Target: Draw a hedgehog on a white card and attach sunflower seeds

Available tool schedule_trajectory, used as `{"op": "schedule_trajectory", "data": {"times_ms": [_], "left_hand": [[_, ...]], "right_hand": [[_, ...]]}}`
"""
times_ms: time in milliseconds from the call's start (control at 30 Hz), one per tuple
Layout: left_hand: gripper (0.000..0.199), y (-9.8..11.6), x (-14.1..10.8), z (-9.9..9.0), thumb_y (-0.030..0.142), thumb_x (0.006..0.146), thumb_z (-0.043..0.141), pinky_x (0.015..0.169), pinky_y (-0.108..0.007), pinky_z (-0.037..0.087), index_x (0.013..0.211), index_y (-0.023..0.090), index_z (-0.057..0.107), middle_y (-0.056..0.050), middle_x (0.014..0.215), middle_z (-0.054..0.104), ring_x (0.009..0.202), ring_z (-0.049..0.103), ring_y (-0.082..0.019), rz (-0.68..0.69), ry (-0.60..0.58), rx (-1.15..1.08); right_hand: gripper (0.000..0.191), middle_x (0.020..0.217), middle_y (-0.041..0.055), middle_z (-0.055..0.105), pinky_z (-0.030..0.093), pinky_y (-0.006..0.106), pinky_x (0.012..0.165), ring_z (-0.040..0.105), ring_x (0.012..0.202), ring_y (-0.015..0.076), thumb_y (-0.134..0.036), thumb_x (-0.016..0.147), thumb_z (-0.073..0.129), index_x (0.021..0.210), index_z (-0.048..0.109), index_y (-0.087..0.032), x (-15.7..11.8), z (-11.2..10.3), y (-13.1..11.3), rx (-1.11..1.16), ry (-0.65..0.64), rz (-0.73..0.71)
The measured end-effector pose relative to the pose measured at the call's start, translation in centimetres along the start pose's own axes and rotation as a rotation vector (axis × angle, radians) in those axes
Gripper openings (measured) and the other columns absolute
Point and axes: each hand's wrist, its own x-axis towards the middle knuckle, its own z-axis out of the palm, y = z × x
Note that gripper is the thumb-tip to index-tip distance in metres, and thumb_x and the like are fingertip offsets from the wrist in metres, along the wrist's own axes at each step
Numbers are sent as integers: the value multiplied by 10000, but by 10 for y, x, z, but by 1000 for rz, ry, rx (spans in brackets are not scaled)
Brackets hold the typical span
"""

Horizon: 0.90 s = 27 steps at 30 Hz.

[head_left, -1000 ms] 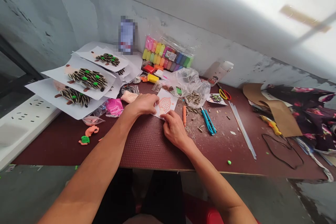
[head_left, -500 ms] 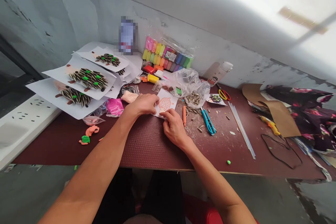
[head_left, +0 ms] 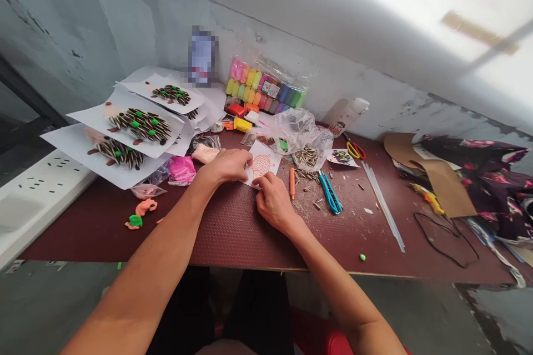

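A small white paper card (head_left: 272,156) with an orange outline drawing filled with little marks lies on the dark red table in front of me. My left hand (head_left: 232,165) is closed, its curled fingers on the card's left edge. At the near edge of the same card, my right hand (head_left: 271,197) is also closed, with thumb and index finger on the paper. Just to the right of it is an orange marker (head_left: 292,184), and beyond that a teal utility knife (head_left: 330,193). Sunflower seeds (head_left: 307,157) fill a clear bag behind them, with some spilled out.
Seed-covered hedgehog pictures (head_left: 139,126) are stacked at left by a white power strip (head_left: 31,199). Coloured clay packs (head_left: 266,86) lean on the wall. Rightward are scissors (head_left: 356,150), clear glue sticks (head_left: 383,205) and a yellow glue gun (head_left: 428,198) with its cord.
My right hand has shifted very slightly left along the card's near edge. The left hand and the card look almost unmoved.
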Motion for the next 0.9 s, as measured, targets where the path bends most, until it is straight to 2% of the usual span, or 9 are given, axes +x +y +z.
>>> {"op": "schedule_trajectory", "data": {"times_ms": [100,200,300,367,433,500,633,800,900], "left_hand": [[348,0,0,0,250,710,686,765,-314,471,1058,240,688,-50,1077,773,989,706,-255,-6,0,4],[349,1,0,-1,254,709,690,776,-318,471,1057,235,689,-50,1085,772,1005,703,-259,-11,-11,-2],[340,1,-1,-2,255,705,697,788,-325,475,1044,233,694,-50,1084,773,1009,702,-263,-7,-11,-12],[333,1,-2,-2,256,701,701,794,-326,479,1034,235,696,-47,1070,776,999,705,-261,-9,-6,-12],[331,1,-2,-2,259,701,702,803,-327,484,1032,237,699,-44,1062,778,993,707,-260,-11,-4,-11],[326,1,-3,-3,253,707,698,813,-329,489,1033,239,705,-42,1062,779,994,706,-260,-8,-3,-13],[259,1,-1,-2,235,799,618,832,-344,500,1032,232,730,-64,1055,778,1007,705,-269,-26,39,-32],[335,1,5,7,233,910,505,908,-381,503,1164,173,714,-141,1163,733,1093,678,-300,-113,247,-42],[347,1,9,16,243,929,482,972,-435,487,1147,130,727,-201,1201,696,1146,652,-346,-164,274,54]], "right_hand": [[342,981,84,611,457,353,857,558,919,222,-42,782,456,1007,674,-179,-1,-4,1,82,17,-13],[304,976,64,611,468,345,881,561,855,194,-59,783,444,972,642,-191,-2,-9,4,230,119,10],[223,933,33,617,428,434,1028,544,769,176,-114,811,488,966,618,-208,-5,-12,8,262,230,82],[117,872,1,609,330,526,1138,529,722,163,-177,832,564,936,602,-218,-5,-10,11,244,259,108],[54,817,-26,595,250,576,1189,511,682,147,-230,846,626,875,581,-224,-5,-8,14,240,281,109],[93,788,-37,590,243,581,1200,498,658,137,-242,868,636,818,559,-226,-5,-6,17,245,302,100],[128,786,-31,606,246,582,1209,518,666,140,-225,905,634,792,574,-226,-6,-5,21,229,295,82],[120,821,-33,637,138,593,1242,546,645,116,-202,920,676,801,667,-219,-8,-8,20,235,228,51],[109,859,-19,669,99,606,1242,572,660,118,-203,930,682,835,726,-231,-8,-9,18,234,204,49]]}}
